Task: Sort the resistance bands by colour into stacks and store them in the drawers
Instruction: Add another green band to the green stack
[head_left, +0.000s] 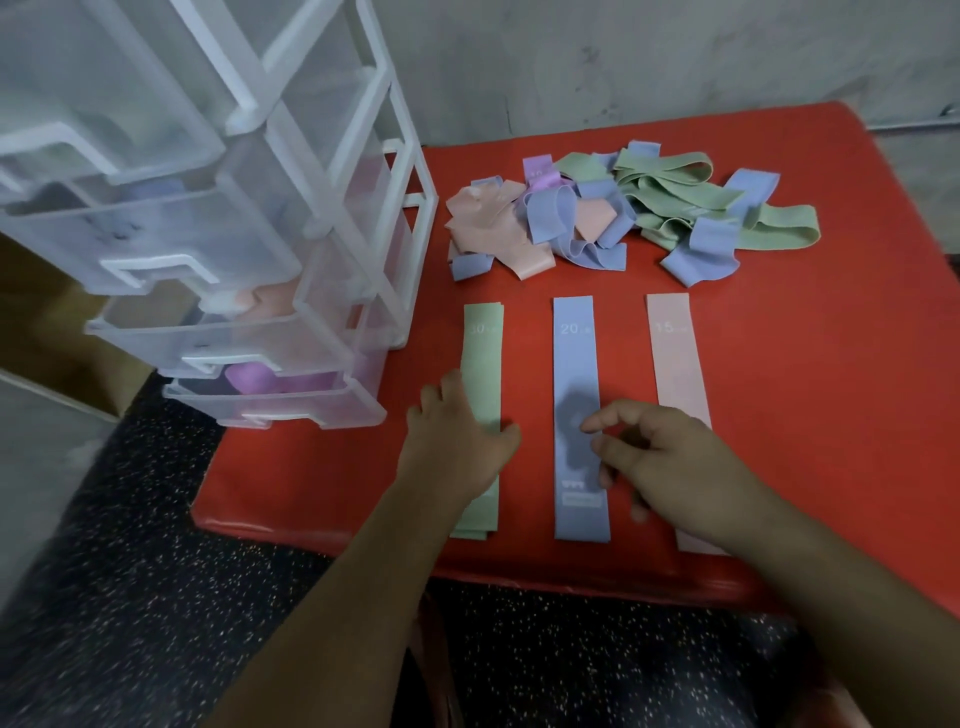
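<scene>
Three flat stacks lie side by side on the red mat (810, 415): a green band stack (483, 353), a blue band (574, 353) and a pink band (675, 358). My left hand (457, 441) rests flat on the green stack's near half, fingers straight. Above the blue and pink bands hovers my right hand (660, 462), fingers loosely curled and holding nothing. A tangled pile of bands (623, 213) in green, blue, pink and purple sits at the mat's far side. The clear drawer unit (218, 249) stands at the left with its drawers pulled out.
The lower drawers hold pink bands (265, 301) and purple bands (254, 376). The mat lies on dark speckled floor (130, 571). A grey wall (675, 57) runs behind the mat. A cardboard-coloured surface is at far left.
</scene>
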